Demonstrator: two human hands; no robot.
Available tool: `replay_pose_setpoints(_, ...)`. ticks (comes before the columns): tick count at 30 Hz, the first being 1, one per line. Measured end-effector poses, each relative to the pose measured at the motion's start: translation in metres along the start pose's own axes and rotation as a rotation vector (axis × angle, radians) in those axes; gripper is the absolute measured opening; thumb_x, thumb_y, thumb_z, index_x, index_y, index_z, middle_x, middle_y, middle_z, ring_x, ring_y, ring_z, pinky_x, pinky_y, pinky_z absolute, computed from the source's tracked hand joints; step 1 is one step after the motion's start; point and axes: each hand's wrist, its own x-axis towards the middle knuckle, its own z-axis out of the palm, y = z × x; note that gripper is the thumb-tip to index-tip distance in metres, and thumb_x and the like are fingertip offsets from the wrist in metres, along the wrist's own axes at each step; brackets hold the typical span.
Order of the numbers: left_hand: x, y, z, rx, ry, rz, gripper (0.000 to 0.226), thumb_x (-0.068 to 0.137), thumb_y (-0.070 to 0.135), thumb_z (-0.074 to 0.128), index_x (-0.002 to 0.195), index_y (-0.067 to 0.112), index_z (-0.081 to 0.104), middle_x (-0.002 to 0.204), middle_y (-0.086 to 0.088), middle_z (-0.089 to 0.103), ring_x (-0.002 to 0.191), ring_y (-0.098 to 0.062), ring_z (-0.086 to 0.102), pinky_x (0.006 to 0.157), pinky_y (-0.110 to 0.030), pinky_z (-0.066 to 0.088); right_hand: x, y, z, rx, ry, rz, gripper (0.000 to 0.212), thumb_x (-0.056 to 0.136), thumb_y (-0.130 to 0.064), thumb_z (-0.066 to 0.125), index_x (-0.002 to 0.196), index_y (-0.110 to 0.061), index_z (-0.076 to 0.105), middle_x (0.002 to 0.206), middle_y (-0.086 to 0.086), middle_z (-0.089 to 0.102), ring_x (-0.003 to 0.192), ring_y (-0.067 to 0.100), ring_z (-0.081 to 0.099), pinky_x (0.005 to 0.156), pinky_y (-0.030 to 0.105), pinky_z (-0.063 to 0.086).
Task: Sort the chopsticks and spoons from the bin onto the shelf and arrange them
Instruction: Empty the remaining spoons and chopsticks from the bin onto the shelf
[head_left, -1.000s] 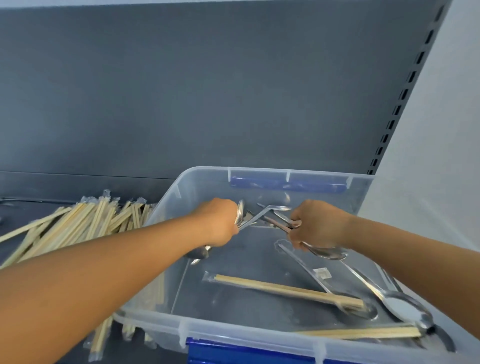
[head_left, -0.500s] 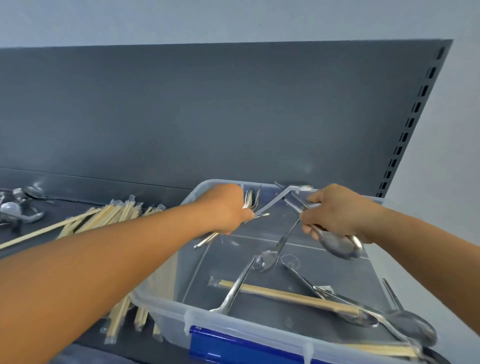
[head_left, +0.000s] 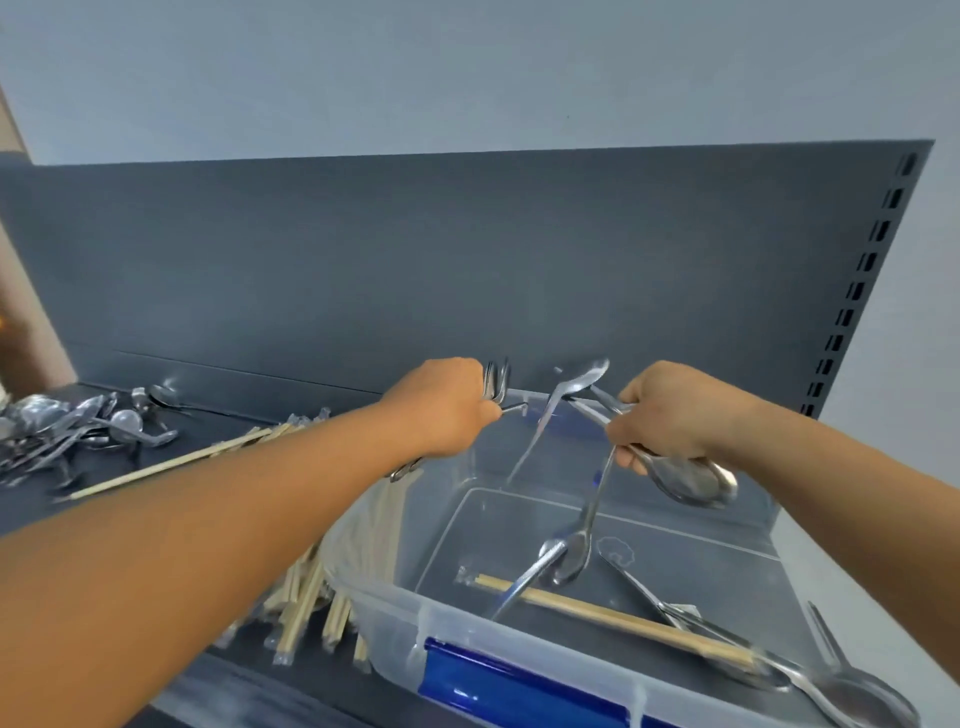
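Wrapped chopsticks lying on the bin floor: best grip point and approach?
Take the wrapped chopsticks near the left end, coming from above with a pinch across the width. They lie flat on the bin floor; a spoon handle crosses just right of that end, and the right end sits under more spoons.

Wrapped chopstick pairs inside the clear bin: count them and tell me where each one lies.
1 is clearly visible: a wrapped chopstick pair lies diagonally on the floor of the bin, under a spoon handle. The bin's near right corner is cut off, so another pair may be hidden there.
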Motion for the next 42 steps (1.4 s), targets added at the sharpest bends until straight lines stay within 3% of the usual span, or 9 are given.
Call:
replay_pose_setpoints(7,-0.007,0.009,0.02,-0.043,-0.061,0.024,0.015,0.092,0.024,0.052,0.085,0.01,0.052,0.097,-0.013,0.07,0.074,-0.024,0.053,0.067,-0.031,0.042,-0.014,0.017,-0.005,-0.12,0.021,0.094,0.018,0.077,-0.009,0.057,0.068,-0.01,0.073,0.055,0.001,0.059,0.047,0.016,0.046,0.044,0.02,0.035)
replay_pose_setpoints(12,-0.007,0.021,0.033,-0.163,-0.046,0.054,0.015,0.09,0.02,0.055,0.076,0.015,0.053,0.076,-0.002,0.06,0.056,-0.016,0.049,0.053,-0.024,0.04,-0.017,0.029,-0.011,0.024,0.139,0.095,0.015,0.079,-0.009,0.059,0.069,-0.009,0.07,0.05,-0.002,0.055,0.047,0.014,0.045,0.045,0.021,0.034)
replay_pose_setpoints(19,-0.003,0.025,0.017,-0.072,0.025,0.027,0.035,0.091,0.033,0.054,0.064,0.013,0.047,0.063,-0.004,0.053,0.063,-0.026,0.051,0.058,-0.032,0.038,-0.009,0.024,-0.014,0.206,0.281,-0.001,0.022,0.086,-0.017,0.057,0.068,-0.012,0.069,0.055,-0.004,0.066,0.038,0.004,0.049,0.046,0.021,0.035)
replay_pose_setpoints(24,-0.008,-0.001,-0.018,-0.104,0.133,-0.002,0.033,0.09,0.033,0.056,0.078,0.002,0.06,0.072,-0.011,0.061,0.073,-0.032,0.058,0.065,-0.036,0.046,0.001,-0.018,-0.021,0.31,0.364,-0.112,0.021,0.085,-0.015,0.053,0.072,-0.007,0.069,0.047,-0.007,0.06,0.031,-0.001,0.046,0.037,0.012,0.034)
replay_pose_setpoints(27,-0.012,-0.028,-0.04,-0.123,0.194,-0.023,0.035,0.091,0.03,0.056,0.087,-0.004,0.064,0.071,-0.014,0.064,0.071,-0.031,0.058,0.065,-0.035,0.045,0.009,-0.056,-0.02,0.34,0.386,-0.182,0.021,0.084,-0.016,0.053,0.074,-0.006,0.069,0.048,-0.008,0.061,0.036,-0.001,0.048,0.037,0.009,0.033)
replay_pose_setpoints(31,-0.018,-0.084,-0.062,-0.14,0.232,-0.086,0.036,0.091,0.031,0.056,0.086,-0.003,0.064,0.055,-0.003,0.053,0.054,-0.021,0.047,0.055,-0.03,0.036,0.024,-0.116,-0.006,0.351,0.353,-0.269,0.023,0.085,-0.017,0.052,0.073,-0.008,0.069,0.059,-0.005,0.067,0.042,0.001,0.051,0.049,0.019,0.039)
replay_pose_setpoints(34,-0.022,-0.139,-0.075,-0.129,0.235,-0.121,0.031,0.092,0.034,0.055,0.08,0.005,0.061,0.068,-0.013,0.059,0.06,-0.022,0.047,0.059,-0.03,0.036,0.039,-0.169,0.016,0.334,0.319,-0.336,0.023,0.086,-0.017,0.052,0.071,-0.009,0.069,0.054,-0.006,0.064,0.036,-0.002,0.048,0.04,0.011,0.035)
replay_pose_setpoints(39,-0.03,-0.245,-0.094,-0.147,0.221,-0.163,0.037,0.093,0.036,0.055,0.089,-0.001,0.06,0.087,-0.013,0.071,0.074,-0.028,0.061,0.07,-0.035,0.046,0.065,-0.268,0.065,0.342,0.217,-0.367,0.022,0.087,-0.017,0.052,0.074,-0.01,0.068,0.053,-0.005,0.064,0.035,0.0,0.048,0.041,0.014,0.035)
replay_pose_setpoints(42,-0.034,-0.311,-0.101,-0.144,0.188,-0.192,0.033,0.093,0.036,0.054,0.087,0.003,0.056,0.094,-0.016,0.071,0.075,-0.028,0.061,0.075,-0.04,0.049,0.08,-0.33,0.097,0.348,0.162,-0.376,0.022,0.088,-0.019,0.053,0.072,-0.012,0.066,0.057,-0.003,0.067,0.045,0.004,0.053,0.049,0.021,0.037)
